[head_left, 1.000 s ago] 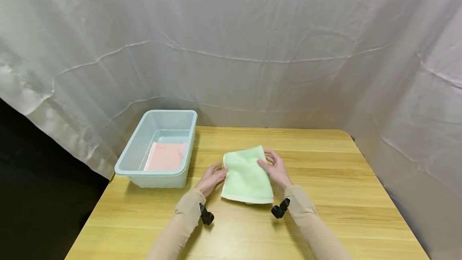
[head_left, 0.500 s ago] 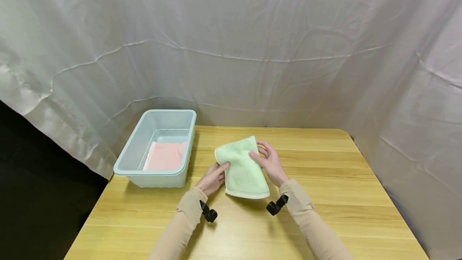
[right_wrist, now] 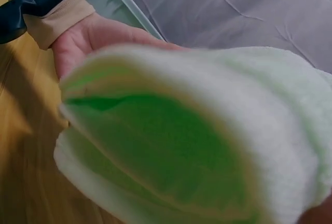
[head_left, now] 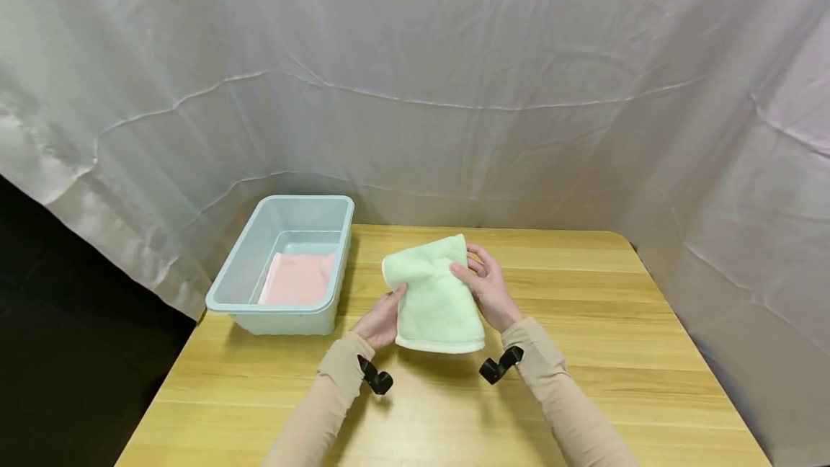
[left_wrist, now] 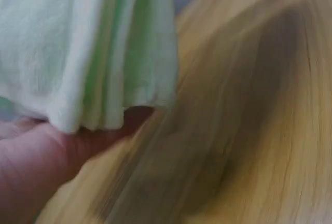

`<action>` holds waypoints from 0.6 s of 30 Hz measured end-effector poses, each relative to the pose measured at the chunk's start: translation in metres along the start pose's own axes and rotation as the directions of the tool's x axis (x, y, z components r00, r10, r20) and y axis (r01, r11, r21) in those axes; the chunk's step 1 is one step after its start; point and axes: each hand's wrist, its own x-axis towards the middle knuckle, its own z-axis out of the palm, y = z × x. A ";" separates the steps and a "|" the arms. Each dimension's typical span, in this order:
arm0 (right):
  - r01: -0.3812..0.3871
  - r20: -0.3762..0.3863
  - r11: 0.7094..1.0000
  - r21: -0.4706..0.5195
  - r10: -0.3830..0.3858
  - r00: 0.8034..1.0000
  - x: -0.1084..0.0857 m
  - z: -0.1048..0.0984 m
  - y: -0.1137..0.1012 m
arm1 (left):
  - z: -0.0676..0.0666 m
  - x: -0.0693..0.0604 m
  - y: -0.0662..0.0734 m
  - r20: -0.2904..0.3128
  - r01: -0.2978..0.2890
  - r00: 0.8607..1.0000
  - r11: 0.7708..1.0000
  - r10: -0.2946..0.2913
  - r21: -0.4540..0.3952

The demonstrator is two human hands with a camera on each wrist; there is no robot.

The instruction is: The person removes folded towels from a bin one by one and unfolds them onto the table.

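Note:
A folded pale green towel (head_left: 436, 301) is held up over the wooden table by both hands. My left hand (head_left: 379, 321) grips its left edge, thumb on top and the other fingers hidden beneath. On the opposite side my right hand (head_left: 494, 292) pinches the upper right edge, its thumb on the front face and fingers behind. Several stacked layers of the towel (left_wrist: 104, 53) show above the left hand (left_wrist: 36, 156) in the left wrist view. From the right wrist, the layers of the towel (right_wrist: 155, 141) gape apart, and the left hand (right_wrist: 104, 40) appears beyond them.
A light blue plastic basin (head_left: 266, 308) stands at the table's back left, with a folded pink towel (head_left: 298, 279) on its floor. The wooden table (head_left: 609, 337) has a grey-white curtain (head_left: 467, 135) behind it. Black wrist cameras (head_left: 376, 378) hang by both wrists.
The green towel has been raised off the table, shifting slightly left and away from me. My left hand has gone from touching its edge to gripping it; the right has moved up with it.

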 end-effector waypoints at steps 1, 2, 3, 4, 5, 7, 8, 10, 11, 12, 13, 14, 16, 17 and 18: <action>-0.003 -0.012 1.000 0.011 0.003 1.000 0.000 -0.002 0.001 | 0.000 0.000 0.000 0.005 -0.007 1.000 1.000 0.007 -0.015; -0.003 -0.024 1.000 0.016 0.003 1.000 0.000 -0.004 0.001 | 0.000 0.001 0.000 0.001 -0.018 1.000 0.999 0.018 -0.026; -0.004 -0.037 1.000 0.022 0.004 0.999 0.001 -0.006 0.002 | 0.000 0.002 0.000 -0.014 -0.029 0.999 0.999 0.029 -0.038; -0.003 -0.050 1.000 0.023 0.004 0.999 0.001 -0.008 0.003 | -0.001 0.003 0.000 -0.038 -0.043 0.998 0.998 0.042 -0.051; -0.006 -0.062 1.000 0.026 0.007 0.998 0.001 -0.010 0.004 | -0.001 0.004 -0.001 -0.081 -0.063 0.995 0.996 0.058 -0.058; -0.012 -0.086 1.000 0.026 0.014 0.996 0.000 -0.014 0.007 | -0.003 0.006 -0.002 -0.183 -0.110 0.978 0.992 0.097 -0.063; -0.016 -0.096 1.000 0.023 0.019 0.995 0.000 -0.016 0.008 | -0.004 0.007 -0.003 -0.235 -0.132 0.965 0.989 0.114 -0.061; -0.028 -0.111 0.999 0.016 0.029 0.993 0.000 -0.020 0.012 | -0.006 0.007 -0.005 -0.322 -0.168 0.936 0.985 0.144 -0.047; -0.035 -0.119 0.999 0.011 0.036 0.992 0.000 -0.023 0.014 | -0.006 0.007 -0.006 -0.359 -0.179 0.920 0.983 0.156 -0.031; -0.042 -0.128 0.999 0.003 0.042 0.991 0.000 -0.025 0.016 | -0.007 0.007 -0.006 -0.375 -0.187 0.912 0.982 0.167 -0.017; -0.050 -0.134 0.999 -0.006 0.048 0.990 0.001 -0.027 0.018 | -0.008 0.006 -0.006 -0.384 -0.185 0.908 0.983 0.170 -0.002; -0.057 -0.142 0.998 -0.020 0.054 0.988 0.001 -0.029 0.021 | -0.008 0.005 -0.005 -0.390 -0.181 0.905 0.983 0.171 0.011; -0.072 -0.164 0.996 -0.043 0.065 0.984 0.002 -0.033 0.027 | -0.008 0.002 -0.003 -0.396 -0.168 0.903 0.985 0.166 0.029; -0.084 -0.177 0.995 -0.054 0.074 0.981 0.003 -0.035 0.030 | -0.008 0.001 -0.002 -0.397 -0.157 0.905 0.987 0.154 0.026; -0.096 -0.191 0.993 -0.072 0.081 0.978 0.003 -0.037 0.033 | -0.008 0.000 0.000 -0.394 -0.146 0.908 0.989 0.143 0.022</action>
